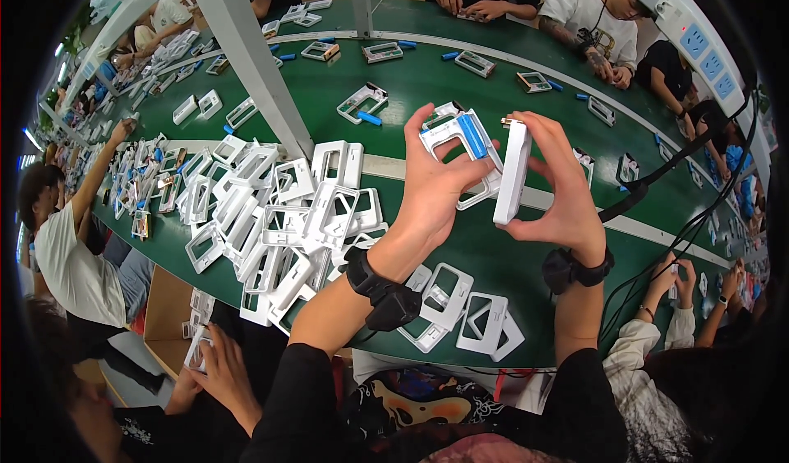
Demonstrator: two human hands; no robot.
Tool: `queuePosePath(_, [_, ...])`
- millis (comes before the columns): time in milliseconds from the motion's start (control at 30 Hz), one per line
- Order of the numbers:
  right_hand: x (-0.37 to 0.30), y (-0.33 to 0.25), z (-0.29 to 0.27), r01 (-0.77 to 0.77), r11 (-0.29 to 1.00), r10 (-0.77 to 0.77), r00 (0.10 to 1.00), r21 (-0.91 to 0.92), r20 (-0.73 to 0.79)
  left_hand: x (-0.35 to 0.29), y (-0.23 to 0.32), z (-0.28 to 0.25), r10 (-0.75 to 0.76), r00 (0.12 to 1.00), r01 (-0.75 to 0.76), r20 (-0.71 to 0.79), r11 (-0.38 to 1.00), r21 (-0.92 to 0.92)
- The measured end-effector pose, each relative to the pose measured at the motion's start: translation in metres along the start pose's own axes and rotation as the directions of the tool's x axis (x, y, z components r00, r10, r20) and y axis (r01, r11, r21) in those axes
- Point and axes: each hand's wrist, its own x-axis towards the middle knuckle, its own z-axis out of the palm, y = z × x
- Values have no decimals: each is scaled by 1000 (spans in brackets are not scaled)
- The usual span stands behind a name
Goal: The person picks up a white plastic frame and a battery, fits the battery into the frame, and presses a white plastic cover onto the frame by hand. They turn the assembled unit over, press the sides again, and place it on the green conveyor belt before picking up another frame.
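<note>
Above the green table, my left hand (434, 179) grips a white plastic housing frame (444, 137) with a blue cylindrical battery (472, 137) lying in it. My right hand (567, 188) pinches a white plastic casing (513, 171), turned edge-on, between thumb and fingers at its two ends. A small metallic bit shows at that casing's upper end. The two pieces are held side by side, close together; whether they touch is hard to tell. Left of my hands lies a large heap of white casing frames (308, 208). More flat casing pieces (483, 323) lie between my forearms.
A slanted white post (246, 52) rises beyond the heap. Frames with blue batteries (369, 119) are spread along the green belt (312, 77). Black cables (657, 179) hang at right below a power strip (703, 48). Other people work around the table; one hand (222, 373) is near my left elbow.
</note>
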Motion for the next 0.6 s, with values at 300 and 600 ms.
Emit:
queuePosePath(300, [-1,-7,-2,28,997,-27,1000,-71,4,2,-7,1,50,999,-50,-15,999,16])
queuePosePath(600, [-3,-11,-1,45,992,-43,999,-117,23,3,-11,0,87,996,-88,27,995,38])
